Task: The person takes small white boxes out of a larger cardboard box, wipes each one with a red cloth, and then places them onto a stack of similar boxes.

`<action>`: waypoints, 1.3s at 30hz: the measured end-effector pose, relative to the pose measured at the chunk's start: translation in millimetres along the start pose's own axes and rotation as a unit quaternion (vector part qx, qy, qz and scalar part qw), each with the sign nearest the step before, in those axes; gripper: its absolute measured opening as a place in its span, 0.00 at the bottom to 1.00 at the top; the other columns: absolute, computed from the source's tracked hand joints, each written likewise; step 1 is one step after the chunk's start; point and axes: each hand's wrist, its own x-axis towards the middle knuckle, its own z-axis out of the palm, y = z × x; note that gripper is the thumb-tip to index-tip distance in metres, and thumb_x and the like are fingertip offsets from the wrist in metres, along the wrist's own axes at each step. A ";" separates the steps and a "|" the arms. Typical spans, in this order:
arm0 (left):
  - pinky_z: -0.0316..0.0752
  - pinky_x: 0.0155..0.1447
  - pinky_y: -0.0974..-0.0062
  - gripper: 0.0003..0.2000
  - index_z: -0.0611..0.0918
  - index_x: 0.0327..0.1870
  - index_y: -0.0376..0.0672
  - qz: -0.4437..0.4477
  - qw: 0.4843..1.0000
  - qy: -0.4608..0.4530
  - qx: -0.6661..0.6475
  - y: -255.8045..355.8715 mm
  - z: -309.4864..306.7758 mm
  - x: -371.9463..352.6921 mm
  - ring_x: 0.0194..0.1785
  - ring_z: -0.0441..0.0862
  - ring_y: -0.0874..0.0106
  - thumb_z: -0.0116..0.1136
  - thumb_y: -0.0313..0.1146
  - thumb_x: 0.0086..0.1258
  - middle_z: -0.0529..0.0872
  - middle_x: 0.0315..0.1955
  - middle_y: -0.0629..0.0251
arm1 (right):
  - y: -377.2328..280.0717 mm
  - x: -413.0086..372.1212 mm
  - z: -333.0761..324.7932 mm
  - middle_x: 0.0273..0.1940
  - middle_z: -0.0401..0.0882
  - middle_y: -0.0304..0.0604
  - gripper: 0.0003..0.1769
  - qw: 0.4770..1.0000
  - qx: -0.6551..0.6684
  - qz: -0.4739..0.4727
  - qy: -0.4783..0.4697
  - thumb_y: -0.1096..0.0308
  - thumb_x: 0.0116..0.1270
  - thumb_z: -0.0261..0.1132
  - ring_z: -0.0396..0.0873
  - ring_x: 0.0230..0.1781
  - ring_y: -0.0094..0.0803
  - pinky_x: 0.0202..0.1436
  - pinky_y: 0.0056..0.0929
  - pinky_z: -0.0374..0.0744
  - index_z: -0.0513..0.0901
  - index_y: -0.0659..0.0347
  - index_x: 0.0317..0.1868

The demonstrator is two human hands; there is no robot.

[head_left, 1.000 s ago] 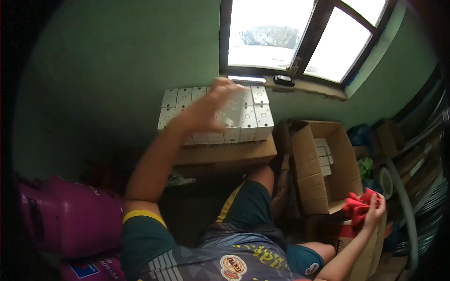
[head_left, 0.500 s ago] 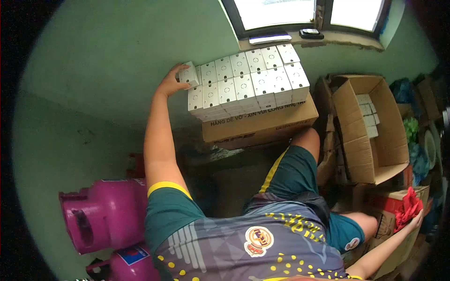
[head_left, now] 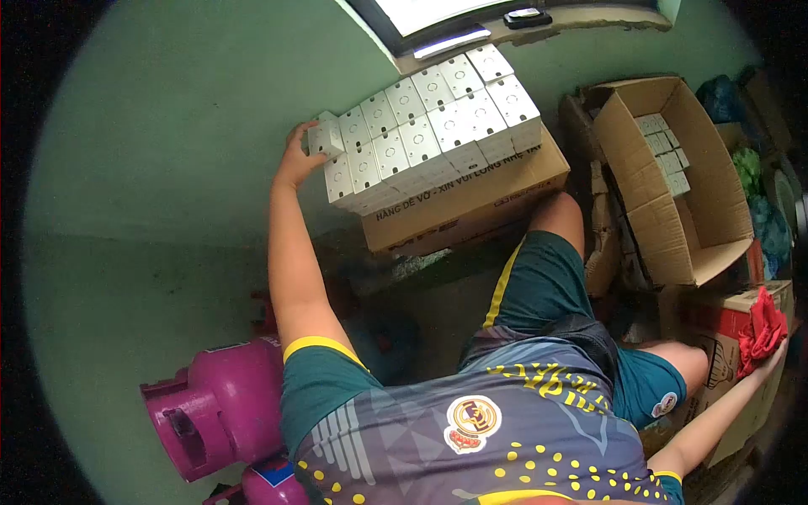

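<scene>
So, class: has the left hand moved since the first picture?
Yes, leftward: judged against the carton under the white boxes, the left hand went from over them to their left end.

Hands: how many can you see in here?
2. The left hand grips a white box, upper left; the right hand holds red fabric, at the far right.

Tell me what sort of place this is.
Most likely a storeroom, or a corner used as one: rows of white boxes, an open cardboard box and purple gas cylinders.
</scene>
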 end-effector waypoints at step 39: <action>0.40 0.80 0.31 0.68 0.51 0.81 0.74 0.104 0.934 0.005 0.341 82.3 62.0 -84.0 0.84 0.36 0.45 0.86 0.47 0.33 0.42 0.83 0.65 | 22.7 5.5 24.3 0.73 0.63 0.47 0.36 0.949 -0.264 -0.088 0.148 0.43 0.75 0.51 0.62 0.73 0.42 0.77 0.45 0.60 0.65 0.59 0.74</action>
